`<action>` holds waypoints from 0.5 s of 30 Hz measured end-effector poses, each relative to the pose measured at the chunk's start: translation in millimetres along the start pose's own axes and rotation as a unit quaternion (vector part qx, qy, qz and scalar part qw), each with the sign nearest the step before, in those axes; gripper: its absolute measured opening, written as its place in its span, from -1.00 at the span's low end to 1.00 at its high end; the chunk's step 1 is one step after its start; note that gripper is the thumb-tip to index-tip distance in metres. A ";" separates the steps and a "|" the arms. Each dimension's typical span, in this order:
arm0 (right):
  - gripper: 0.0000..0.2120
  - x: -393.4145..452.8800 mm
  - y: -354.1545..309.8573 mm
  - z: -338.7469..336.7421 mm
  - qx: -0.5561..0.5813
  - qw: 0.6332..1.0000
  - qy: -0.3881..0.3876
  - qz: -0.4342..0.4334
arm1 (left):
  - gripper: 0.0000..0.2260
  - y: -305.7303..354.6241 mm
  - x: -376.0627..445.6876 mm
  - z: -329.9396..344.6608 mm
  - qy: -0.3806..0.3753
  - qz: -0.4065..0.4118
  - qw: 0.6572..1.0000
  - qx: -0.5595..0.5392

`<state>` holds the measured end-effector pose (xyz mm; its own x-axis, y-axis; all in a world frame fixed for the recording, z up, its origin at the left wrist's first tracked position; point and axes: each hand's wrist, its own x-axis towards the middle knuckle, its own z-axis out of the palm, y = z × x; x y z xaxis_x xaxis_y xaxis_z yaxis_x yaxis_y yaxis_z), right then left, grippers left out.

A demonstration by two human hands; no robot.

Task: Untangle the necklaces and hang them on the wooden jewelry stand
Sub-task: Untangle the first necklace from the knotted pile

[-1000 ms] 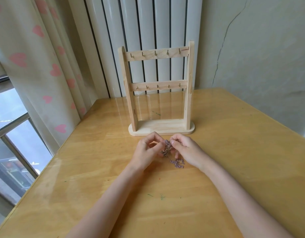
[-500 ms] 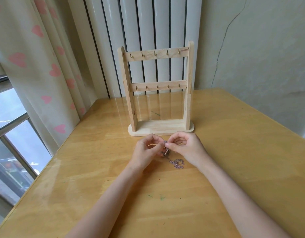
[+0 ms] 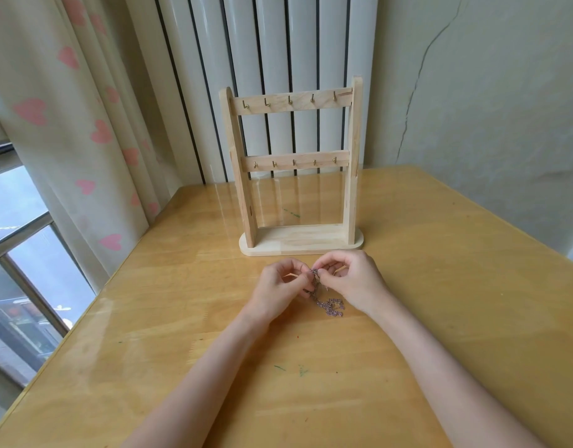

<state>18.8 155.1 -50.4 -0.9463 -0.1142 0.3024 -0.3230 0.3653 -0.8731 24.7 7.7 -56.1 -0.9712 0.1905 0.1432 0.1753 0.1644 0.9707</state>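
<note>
Left hand (image 3: 280, 287): it lies low over the tabletop (image 3: 156, 344), at about 9 o'clock from the chains; the fingers (image 3: 302, 279) are curled and pinch the upper part of the chains.
Right hand (image 3: 351, 281): at about 3 o'clock from the chains; thumb and first finger are curled and pinch the same knot at its top, the other fingers are bent above.
Chains (image 3: 328, 305): one small tangled bundle, purplish and silver; the top is lifted between the two hands, the lower end lies in a little heap on the tabletop, at 5 o'clock from the pinch. How many necklaces it has, I cannot tell.
Stand (image 3: 294, 169): light wood, upright on an oval base, at 12 o'clock from the hands and near them, not touching.
Hooks (image 3: 290, 100): two cross bars, five small metal hooks on each; nothing hangs on them.
Radiator (image 3: 272, 43): white, behind the stand at 12 o'clock.
Curtain (image 3: 68, 108): cream with pink hearts, at 10 o'clock, beside a window (image 3: 20, 253).
Wall (image 3: 488, 92): pale, with a long crack, at 2 o'clock.
</note>
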 end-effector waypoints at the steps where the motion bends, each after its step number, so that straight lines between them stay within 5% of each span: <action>1: -0.70 -0.2 -0.1 0.4 -0.007 1.000 0.001 -0.004 | -0.86 0.0 0.1 0.6 0.001 -0.006 1.000 -0.008; 8: -0.76 -0.7 1.7 1.1 -0.026 1.000 -0.010 -0.005 | -0.87 -2.2 0.8 -0.7 0.046 -0.029 0.996 -0.067; 15: -0.81 -0.2 2.8 -1.8 0.016 0.999 -0.040 0.002 | -0.87 -2.7 -0.8 -1.2 0.017 -0.007 0.999 -0.041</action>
<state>18.2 157.9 -52.2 -0.9449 -0.1866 0.2691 -0.3188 0.3361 -0.8862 24.8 6.0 -58.6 -0.9785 0.1562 0.1346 0.1494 0.0873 0.9849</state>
